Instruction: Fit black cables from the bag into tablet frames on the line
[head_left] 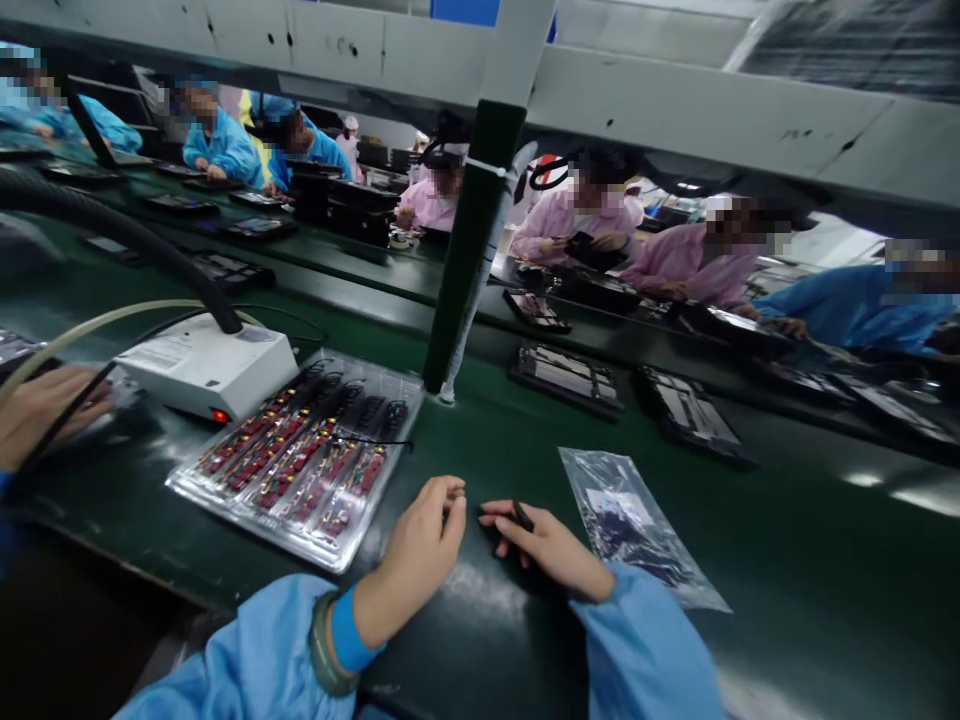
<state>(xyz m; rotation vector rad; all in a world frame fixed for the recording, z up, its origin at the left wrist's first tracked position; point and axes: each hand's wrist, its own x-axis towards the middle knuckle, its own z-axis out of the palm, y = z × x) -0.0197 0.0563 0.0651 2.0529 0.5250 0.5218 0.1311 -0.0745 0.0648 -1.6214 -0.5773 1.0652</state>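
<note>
My left hand (422, 538) is over the green bench, fingers half curled and thumb slightly apart. Nothing shows in it, though its palm side is hidden. Across a small gap, my right hand (559, 550) holds a slim black tool (523, 516) between thumb and fingers; its exact kind cannot be made out. Left of my hands lies a clear plastic tray (343, 553) with rows of small red circuit boards (289, 478) and black leads. To the right lies a clear plastic bag (637, 525) with a white label and small dark parts inside.
A white box (214, 362) with a red lit switch and black hose stands behind the tray. A co-worker's hand (56, 415) is at far left. A green post (476, 250) rises ahead. Black device housings (566, 378) lie beyond; several people sit across the line.
</note>
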